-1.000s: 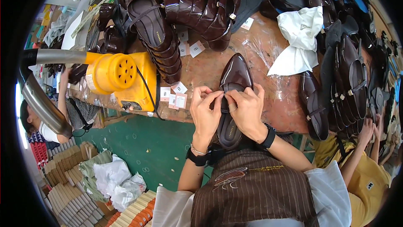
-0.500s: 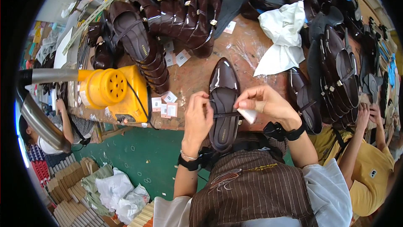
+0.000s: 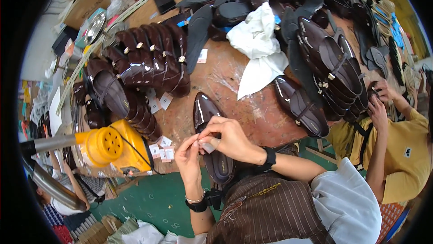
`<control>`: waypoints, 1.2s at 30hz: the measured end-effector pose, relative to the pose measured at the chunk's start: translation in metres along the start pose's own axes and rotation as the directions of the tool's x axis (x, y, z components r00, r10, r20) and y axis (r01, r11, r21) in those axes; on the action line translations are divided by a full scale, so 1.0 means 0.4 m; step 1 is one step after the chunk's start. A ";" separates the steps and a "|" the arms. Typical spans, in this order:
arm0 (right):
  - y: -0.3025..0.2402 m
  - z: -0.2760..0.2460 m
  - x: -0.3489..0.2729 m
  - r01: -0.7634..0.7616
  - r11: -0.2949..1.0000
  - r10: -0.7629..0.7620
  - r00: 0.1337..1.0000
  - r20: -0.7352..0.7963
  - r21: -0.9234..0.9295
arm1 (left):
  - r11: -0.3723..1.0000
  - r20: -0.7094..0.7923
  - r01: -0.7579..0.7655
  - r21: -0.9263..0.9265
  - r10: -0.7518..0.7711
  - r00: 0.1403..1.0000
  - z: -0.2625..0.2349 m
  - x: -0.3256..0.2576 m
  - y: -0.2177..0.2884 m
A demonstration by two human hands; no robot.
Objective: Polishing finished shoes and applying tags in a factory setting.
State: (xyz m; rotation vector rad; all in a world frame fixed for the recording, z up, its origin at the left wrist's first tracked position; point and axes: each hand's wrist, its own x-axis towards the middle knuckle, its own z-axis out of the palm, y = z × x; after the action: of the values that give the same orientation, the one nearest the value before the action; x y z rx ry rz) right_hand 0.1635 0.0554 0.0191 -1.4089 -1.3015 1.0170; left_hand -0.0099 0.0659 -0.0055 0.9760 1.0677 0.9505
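A dark brown patent pointed flat shoe point(image 3: 207, 106) lies at the table's near edge, toe pointing away, its heel end toward my apron. Above its strap area, my two hands meet fingertip to fingertip. My right hand point(image 3: 234, 141) is closed in a pinch, with a small white tag point(image 3: 208, 147) at its fingers. My left hand point(image 3: 189, 158) is pinched too, touching the right fingertips; whatever it holds is too small to make out. My hands cover the middle of the shoe.
Rows of brown shoes point(image 3: 149, 59) stand at the left, behind a yellow machine point(image 3: 128, 147). Small paper tags point(image 3: 163, 149) lie beside the machine. White cloth point(image 3: 259, 41) and stacked shoes point(image 3: 329, 59) are at the right, where a co-worker's hands point(image 3: 379, 104) handle something dark.
My hands, apart on either side of the shoe before, have come together over it. The tag has moved leftward with my right hand. The whole view has shifted and turned.
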 end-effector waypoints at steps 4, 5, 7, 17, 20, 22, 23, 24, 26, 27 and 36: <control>0.011 0.015 -0.001 0.021 1.000 -0.021 0.999 -0.044 -0.005 | 0.999 -0.024 0.003 0.040 -0.002 1.000 -0.001 -0.004 0.010; 0.011 0.014 0.001 0.018 1.000 -0.018 0.999 -0.049 -0.008 | 0.997 -0.042 -0.014 0.079 0.018 0.999 -0.001 -0.002 0.015; 0.012 0.007 0.005 0.023 1.000 -0.023 1.000 0.001 -0.018 | 0.996 -0.041 -0.007 0.091 0.011 0.999 -0.001 0.003 0.019; 0.015 0.002 0.001 0.049 0.996 -0.046 0.998 0.041 -0.080 | 0.998 -0.021 -0.008 0.064 0.009 1.000 -0.004 -0.006 0.002; 0.007 0.006 -0.008 0.022 0.997 -0.019 0.999 0.039 -0.075 | 1.000 -0.040 -0.021 0.011 0.021 0.999 -0.005 -0.011 -0.012; -0.002 -0.004 -0.012 -0.002 0.997 0.004 0.999 0.034 -0.081 | 1.000 -0.043 -0.030 0.009 0.030 0.999 0.014 -0.011 -0.003; -0.007 -0.019 -0.022 0.042 0.998 -0.046 0.995 -0.084 -0.053 | 0.986 -0.140 -0.088 0.142 0.108 0.984 0.051 -0.016 0.025; -0.011 -0.038 -0.034 0.091 0.996 -0.094 0.977 -0.192 -0.025 | 0.952 -0.235 -0.128 0.280 0.197 0.952 0.068 -0.024 0.045; 0.006 -0.140 -0.058 0.015 0.974 -0.074 0.964 -0.254 -0.226 | 0.799 -0.205 -0.123 0.589 0.295 0.933 0.055 -0.033 0.058; 0.037 -0.183 -0.071 -0.092 0.940 -0.015 0.951 -0.310 -0.329 | 0.549 -0.137 -0.100 0.830 0.374 0.917 0.046 -0.038 0.063; 0.138 -0.212 -0.072 -0.479 0.444 0.205 0.877 -0.434 -0.758 | 0.861 -0.115 -0.066 0.504 0.143 0.983 -0.008 -0.018 0.158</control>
State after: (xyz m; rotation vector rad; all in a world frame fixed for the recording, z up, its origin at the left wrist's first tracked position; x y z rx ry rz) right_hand 0.2554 0.0183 -0.0164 -2.5819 -1.3678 0.3064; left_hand -0.0231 0.0775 0.0559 1.4176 1.4416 0.8583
